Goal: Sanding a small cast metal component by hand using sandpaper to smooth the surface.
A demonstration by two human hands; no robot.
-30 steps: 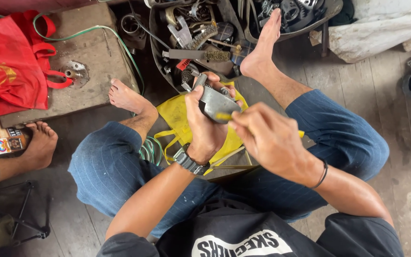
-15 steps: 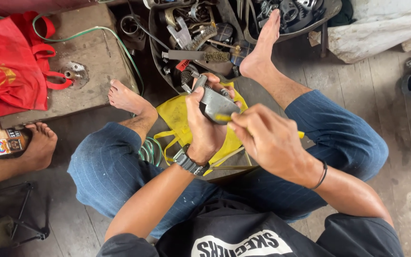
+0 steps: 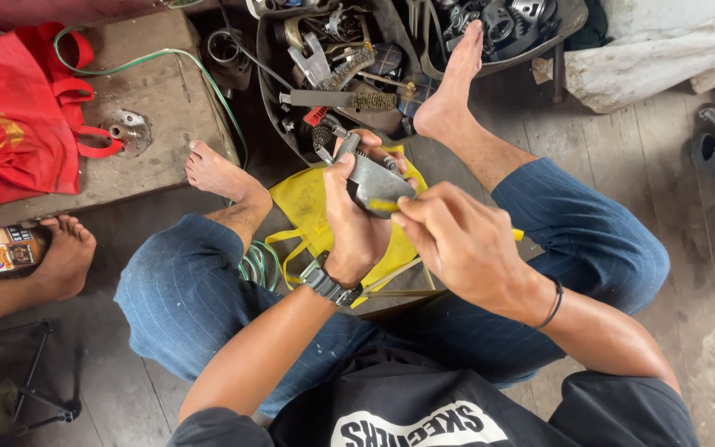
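Note:
My left hand (image 3: 354, 225) grips a grey metal engine part (image 3: 374, 180) and holds it up over a yellow cloth bag (image 3: 309, 205) lying between my legs. My right hand (image 3: 462, 246) is closed around a tool with a yellow handle (image 3: 384, 204), whose tip rests against the metal part. A black watch sits on my left wrist and a thin black band on my right. I sit on the floor in blue jeans, barefoot, with knees spread.
A dark tub (image 3: 337, 70) of metal parts, wire brushes and tools stands just beyond my feet. A red bag (image 3: 14, 116) lies on a low wooden block (image 3: 151, 108) at left, with a green hose. Another person's bare foot (image 3: 64, 257) is at far left.

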